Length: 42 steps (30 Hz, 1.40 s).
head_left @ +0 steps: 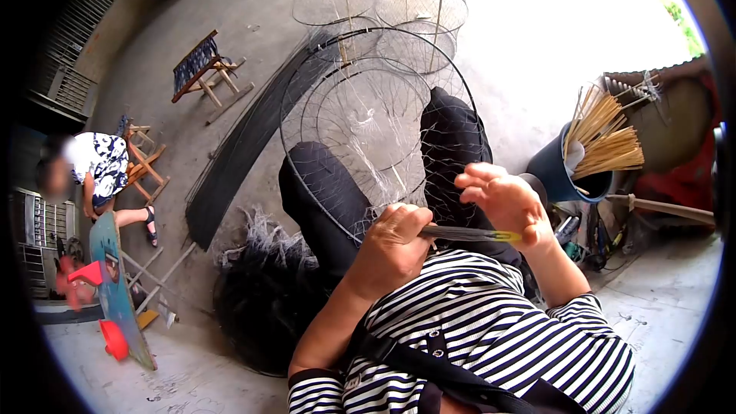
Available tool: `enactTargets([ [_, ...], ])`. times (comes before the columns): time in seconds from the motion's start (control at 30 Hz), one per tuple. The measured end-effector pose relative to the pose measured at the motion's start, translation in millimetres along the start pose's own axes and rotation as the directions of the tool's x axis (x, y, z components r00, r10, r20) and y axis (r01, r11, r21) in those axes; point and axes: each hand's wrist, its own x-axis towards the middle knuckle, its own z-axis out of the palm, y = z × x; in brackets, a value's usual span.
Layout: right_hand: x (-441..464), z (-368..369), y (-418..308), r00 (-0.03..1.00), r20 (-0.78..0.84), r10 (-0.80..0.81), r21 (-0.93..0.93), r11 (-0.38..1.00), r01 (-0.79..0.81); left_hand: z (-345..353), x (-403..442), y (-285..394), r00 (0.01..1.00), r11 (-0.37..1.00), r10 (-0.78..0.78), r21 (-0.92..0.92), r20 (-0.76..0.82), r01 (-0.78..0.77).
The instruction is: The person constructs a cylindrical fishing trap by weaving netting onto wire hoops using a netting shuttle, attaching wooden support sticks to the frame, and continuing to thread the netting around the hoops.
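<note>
My left hand (393, 248) is closed in a fist at the near edge of a round net trap (368, 119), which stands between my knees. Out of that fist, to the right, sticks a netting needle (471, 234) wound with grey twine, its yellow tip beside my right palm. Fingers apart and curved, my right hand (506, 201) is turned palm up, with the tip at the base of its thumb; whether they touch, I cannot tell. White strands of netting gather in front of my left fist. Black hoops keep the trap's thin mesh spread.
More net traps (379, 0) with upright sticks stand ahead. A bundle of long black rods (253, 138) lies left of my legs. Beyond are a folding stool (203, 69) and a seated person (103, 165) near a blue board (119, 291). At right, a blue bucket (563, 172) holds bamboo sticks.
</note>
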Motion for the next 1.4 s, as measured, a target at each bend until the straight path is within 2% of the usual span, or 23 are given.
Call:
enactTargets([
  [0.07,-1.7,-2.5,20.0,0.994,0.108,-0.012,0.38,0.924,-0.03,0.3,1.5,2.2,0.998,0.999,-0.025,-0.024,-0.064,0.023],
  [0.1,-4.6,1.7,25.8,0.993,0.115,0.011,0.425,0.903,-0.059,0.6,1.4,2.7,0.997,0.999,-0.033,-0.018,-0.075,0.032],
  [0.2,0.4,17.9,17.2,0.981,0.166,-0.099,-0.01,0.995,0.102,2.4,2.1,2.8,0.989,0.995,-0.098,-0.023,-0.108,0.096],
  [0.27,9.2,23.4,22.7,0.958,0.223,-0.182,0.25,0.96,0.125,4.1,2.7,5.4,0.987,0.995,-0.102,-0.008,-0.126,0.102],
  [0.33,13.8,25.5,16.8,0.941,0.306,-0.145,0.145,0.984,0.104,5.5,3.1,8.2,0.982,0.994,-0.108,-0.017,-0.153,0.107],
  [0.37,9.5,28.6,3.8,0.945,0.327,0.001,0.114,0.993,-0.041,6.8,1.1,8.3,0.978,0.993,-0.12,-0.033,-0.17,0.116],
  [0.43,17.1,31.3,6.3,0.934,0.353,-0.057,-0.151,0.981,0.117,8.1,-4.8,4.0,0.978,0.992,-0.124,-0.031,-0.167,0.121],
  [0.5,20.3,41.8,0.0,0.962,0.271,-0.016,-0.561,0.81,0.172,12.3,-5.5,3.1,0.99,0.999,-0.054,-0.01,-0.131,0.054],
  [0.63,26.4,41.9,-19.6,0.955,0.225,-0.194,-0.789,0.54,0.295,5.4,-1.4,12.0,0.99,0.996,-0.071,0.035,-0.125,0.076],
  [0.67,25.2,42.1,-55.7,0.939,0.298,-0.173,-0.775,0.531,0.344,-0.3,0.7,12.9,0.988,0.995,-0.055,0.076,-0.141,0.067],
  [0.7,22.4,35.8,-62.8,0.854,0.382,-0.353,-0.552,0.655,0.517,-8.7,3.3,16.9,0.99,0.987,-0.068,0.135,-0.127,0.085],
  [0.77,23.6,33.4,-94.9,0.603,0.522,-0.603,-0.004,0.705,0.709,-16.2,8.7,17.2,0.983,0.954,0.039,0.298,-0.182,0.018],
  [0.8,13.1,37.5,-127.5,0.674,0.593,-0.441,-0.147,0.764,0.629,-18.5,15.5,18.8,0.97,0.931,0.108,0.365,-0.215,-0.023],
  [0.87,-26.5,47.8,-151.4,0.763,0.495,-0.417,-0.092,0.848,0.523,-23.6,39.5,23.8,0.943,0.891,0.236,0.439,-0.236,-0.113],
  [0.93,-36.4,47.9,-175.6,0.629,0.659,-0.413,0.194,0.901,0.389,-26.4,67.4,24.9,0.917,0.837,0.344,0.508,-0.203,-0.202],
  [1.03,-60.7,47.1,-211.3,0.591,0.789,-0.167,-0.001,0.962,0.273,-9.2,95.5,8.0,0.909,0.866,0.374,0.42,-0.184,-0.272],
  [1.13,-73.7,44.8,-215.4,0.719,0.686,-0.107,-0.167,0.939,0.3,0.6,98.8,-8.9,0.957,0.924,0.29,0.258,0.009,-0.282],
  [1.2,-84.5,23.2,-211.4,0.768,0.606,-0.208,-0.095,0.939,0.33,3.4,84.6,-5.4,0.966,0.918,0.257,0.305,0.033,-0.255],
  [1.23,-120.3,-0.9,-212.8,0.893,0.279,-0.353,-0.104,0.913,0.393,0.3,74.2,-1.7,0.973,0.928,0.228,0.311,-0.034,-0.206],
  [1.27,-139.0,-20.3,-210.8,0.899,-0.01,-0.439,-0.223,0.877,0.425,-4.3,60.6,3.2,0.977,0.938,0.192,0.31,-0.095,-0.154],
  [1.3,-139.0,-32.7,-204.1,0.848,-0.254,-0.466,-0.454,0.831,0.321,-10.2,46.5,6.4,0.98,0.94,0.153,0.325,-0.125,-0.105],
  [1.33,-130.9,-40.3,-194.3,0.822,-0.418,-0.386,-0.665,0.747,0.013,-17.4,33.6,8.0,0.98,0.938,0.119,0.342,-0.161,-0.058],
  [1.4,-117.0,-51.1,-177.2,0.836,-0.548,-0.023,-0.743,0.473,-0.473,-29.3,3.5,5.9,0.986,0.961,-0.038,0.264,-0.162,0.081],
])
